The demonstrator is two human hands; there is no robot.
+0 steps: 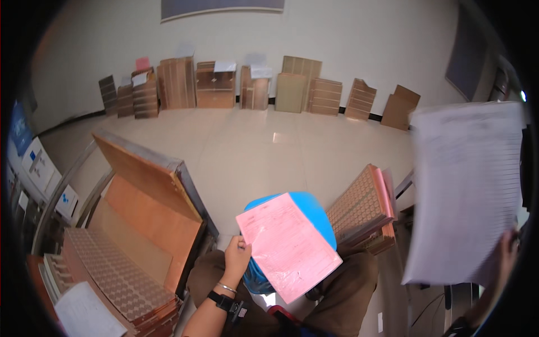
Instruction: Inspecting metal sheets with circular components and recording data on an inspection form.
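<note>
Here I see left hand (237, 255) low, grip pinched on pink sheet (289, 247); right hand (508, 247), out wide, clamps white paper (466, 191).

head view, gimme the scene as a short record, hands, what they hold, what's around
left hand: fingers curled at the left edge of a pink sheet
left wrist: dark watch and a bracelet
right hand: at the right edge of a large white paper, writing blurred
below the pink sheet: blue stool, partly covered from view
lower left: stacked patterned boards
right of stool: upright patterned boards with pink paper
far wall: brown boards standing in a row
</note>
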